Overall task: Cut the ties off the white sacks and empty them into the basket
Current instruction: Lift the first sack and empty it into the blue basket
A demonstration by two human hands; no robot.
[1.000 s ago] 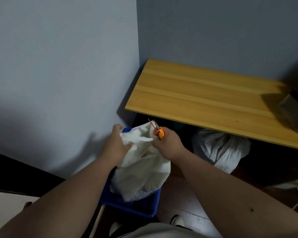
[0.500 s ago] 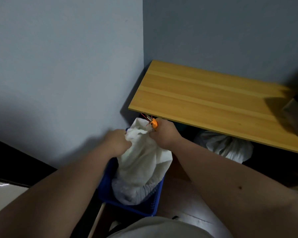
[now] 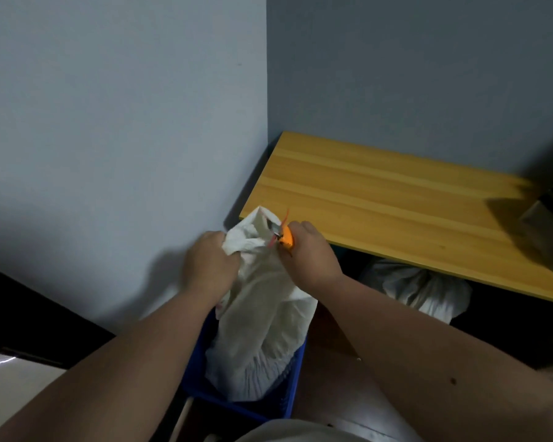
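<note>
Wall corner point(image 3: 265, 90) top left, grey-blue, dim light. Left hand point(image 3: 209, 266) fingers curled tight round bunched neck of white sack point(image 3: 262, 314), gripping cloth on its left side. Sack stands upright in blue basket point(image 3: 292, 378), lower part inside the basket, neck raised above the rim; top flap of cloth sticks up near the table edge. Basket sits on the floor against the left wall, just below and left of the table corner. Right hand point(image 3: 310, 255) just right of the sack neck, fingers closed round orange cutter point(image 3: 286, 237); its metal tip point(image 3: 273, 228) points up-left and touches or nearly touches the sack top, cannot tell which. Thin red tie point(image 3: 286, 215) sticks up by the cutter, another red bit below it at the neck; whether cut through, cannot tell. Wooden table point(image 3: 380, 193) runs to the right, yellow top. Second white sack point(image 3: 419, 288) lies on the floor under the table, right of the right forearm, apart from the basket. Dark blurry object point(image 3: 549, 224) on the table at far right edge, unclear what.
</note>
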